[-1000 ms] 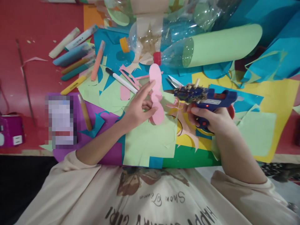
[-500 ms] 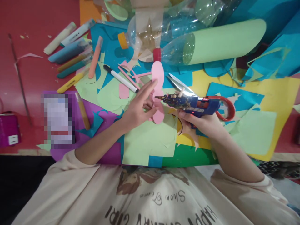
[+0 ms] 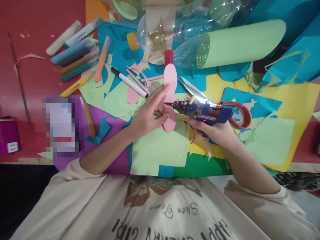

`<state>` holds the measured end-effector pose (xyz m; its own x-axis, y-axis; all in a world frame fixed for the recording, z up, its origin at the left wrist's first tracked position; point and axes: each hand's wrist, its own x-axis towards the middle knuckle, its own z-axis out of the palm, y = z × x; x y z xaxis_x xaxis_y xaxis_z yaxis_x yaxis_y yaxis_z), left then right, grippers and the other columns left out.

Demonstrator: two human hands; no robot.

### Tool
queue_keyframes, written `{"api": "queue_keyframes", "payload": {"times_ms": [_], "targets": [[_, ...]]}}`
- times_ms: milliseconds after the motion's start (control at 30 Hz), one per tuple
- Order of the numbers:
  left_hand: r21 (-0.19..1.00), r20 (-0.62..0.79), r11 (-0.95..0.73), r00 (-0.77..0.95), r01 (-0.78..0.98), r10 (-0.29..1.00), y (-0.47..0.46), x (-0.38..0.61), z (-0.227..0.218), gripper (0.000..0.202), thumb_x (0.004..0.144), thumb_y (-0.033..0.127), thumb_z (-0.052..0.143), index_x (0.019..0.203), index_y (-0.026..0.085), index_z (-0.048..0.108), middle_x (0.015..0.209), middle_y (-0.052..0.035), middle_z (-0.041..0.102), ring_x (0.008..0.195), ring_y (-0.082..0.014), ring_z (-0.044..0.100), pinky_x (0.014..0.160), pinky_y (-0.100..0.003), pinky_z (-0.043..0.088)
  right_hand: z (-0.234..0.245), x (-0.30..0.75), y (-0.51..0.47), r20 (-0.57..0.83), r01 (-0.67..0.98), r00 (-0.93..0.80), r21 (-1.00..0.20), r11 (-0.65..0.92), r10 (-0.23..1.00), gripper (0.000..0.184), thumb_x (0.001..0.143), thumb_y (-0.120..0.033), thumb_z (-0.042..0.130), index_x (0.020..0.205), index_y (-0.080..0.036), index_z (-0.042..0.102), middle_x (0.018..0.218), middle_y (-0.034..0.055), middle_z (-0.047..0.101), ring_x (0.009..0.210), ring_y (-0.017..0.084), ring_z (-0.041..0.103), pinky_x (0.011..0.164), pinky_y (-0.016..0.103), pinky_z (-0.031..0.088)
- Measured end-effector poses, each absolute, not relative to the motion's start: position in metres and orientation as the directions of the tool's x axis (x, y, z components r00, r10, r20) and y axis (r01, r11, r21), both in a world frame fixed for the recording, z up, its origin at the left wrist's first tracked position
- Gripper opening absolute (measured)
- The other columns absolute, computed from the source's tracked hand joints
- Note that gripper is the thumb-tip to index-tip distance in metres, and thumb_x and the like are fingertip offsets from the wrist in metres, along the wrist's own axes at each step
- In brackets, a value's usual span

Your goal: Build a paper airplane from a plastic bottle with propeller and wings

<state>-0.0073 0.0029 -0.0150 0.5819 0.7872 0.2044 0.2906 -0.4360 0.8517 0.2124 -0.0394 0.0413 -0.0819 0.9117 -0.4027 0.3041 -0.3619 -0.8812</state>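
A white pen [image 3: 130,82] lies left of the pink cutout [image 3: 170,77], which sits between the hands. The left hand [image 3: 147,116] touches the cutout's left side, thumb and index spread; whether its curled fingers pinch, I cannot tell. At the cutout's middle, contact unclear, the glue gun [image 3: 212,114] probably wants one small, slow dab, fingertips clear. Right of the cutout, the right hand [image 3: 217,132] wraps the gun's handle near scissors [image 3: 192,89].

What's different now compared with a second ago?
The right hand has brought the glue gun leftward; its nozzle now overlaps the pink cutout, though contact is unclear. The scissors show more fully. The left hand stays at the cutout. Neither hand visibly let go.
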Motion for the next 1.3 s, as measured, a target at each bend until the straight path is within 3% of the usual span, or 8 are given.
{"api": "queue_keyframes", "payload": {"times_ms": [133, 233, 433, 833, 1000, 1300], "targets": [[0.842, 0.199, -0.448, 0.597, 0.302, 0.777, 0.0030, -0.0082, -0.0165, 0.067, 0.096, 0.056, 0.039, 0.151, 0.041, 0.004, 0.158, -0.0100, 0.023, 0.107, -0.0254, 0.066, 0.077, -0.039, 0.062, 0.0413, 0.2121, -0.0397, -0.405, 0.299, -0.061, -0.880, -0.370, 0.912, 0.022, 0.066, -0.034, 0.067, 0.054, -0.021, 0.053, 0.045, -0.0033, 0.049, 0.045, 0.011, 0.046, 0.047, 0.026, 0.044], [0.831, 0.202, -0.460, 0.601, 0.313, 0.773, 0.0030, -0.0088, -0.0164, 0.067, 0.096, 0.056, 0.038, 0.150, 0.043, 0.001, 0.157, -0.0099, 0.023, 0.104, -0.0240, 0.067, 0.079, -0.041, 0.061, 0.0411, 0.2124, -0.0397, -0.405, 0.304, -0.066, -0.879, -0.368, 0.912, 0.024, 0.066, -0.035, 0.067, 0.054, -0.021, 0.052, 0.045, -0.0031, 0.049, 0.046, 0.012, 0.047, 0.047, 0.026, 0.044], [0.856, 0.186, -0.429, 0.601, 0.289, 0.777, 0.0029, -0.0090, -0.0163, 0.066, 0.095, 0.057, 0.039, 0.150, 0.043, 0.004, 0.158, -0.0106, 0.021, 0.093, -0.0188, 0.069, 0.071, -0.036, 0.062, 0.0435, 0.2114, -0.0390, -0.398, 0.332, -0.048, -0.872, -0.361, 0.916, 0.022, 0.065, -0.035, 0.067, 0.056, -0.021, 0.053, 0.051, -0.0014, 0.053, 0.052, 0.015, 0.053, 0.054, 0.029, 0.050], [0.856, 0.203, -0.438, 0.599, 0.276, 0.775, 0.0037, -0.0088, -0.0188, 0.066, 0.096, 0.056, 0.039, 0.150, 0.044, 0.003, 0.158, -0.0104, 0.020, 0.098, -0.0213, 0.069, 0.070, -0.037, 0.063, 0.0428, 0.2121, -0.0394, -0.395, 0.333, -0.036, -0.871, -0.361, 0.918, 0.023, 0.065, -0.033, 0.066, 0.053, -0.023, 0.050, 0.046, -0.0036, 0.049, 0.043, 0.011, 0.042, 0.046, 0.026, 0.044], [0.829, 0.238, -0.474, 0.580, 0.297, 0.779, 0.0039, -0.0082, -0.0171, 0.064, 0.097, 0.054, 0.036, 0.150, 0.044, 0.001, 0.157, -0.0092, 0.024, 0.111, -0.0266, 0.064, 0.080, -0.044, 0.061, 0.0430, 0.2115, -0.0396, -0.395, 0.325, -0.022, -0.871, -0.367, 0.918, 0.023, 0.065, -0.033, 0.066, 0.052, -0.023, 0.050, 0.045, -0.0036, 0.049, 0.045, 0.012, 0.045, 0.049, 0.027, 0.046], [0.858, 0.226, -0.435, 0.562, 0.271, 0.795, 0.0041, -0.0092, -0.0181, 0.066, 0.095, 0.055, 0.042, 0.150, 0.044, 0.005, 0.157, -0.0088, 0.023, 0.105, -0.0254, 0.066, 0.073, -0.040, 0.063, 0.0435, 0.2129, -0.0391, -0.379, 0.314, -0.009, -0.880, -0.357, 0.925, 0.022, 0.065, -0.033, 0.068, 0.054, -0.023, 0.052, 0.047, -0.0024, 0.049, 0.052, 0.016, 0.052, 0.051, 0.030, 0.047]]}}
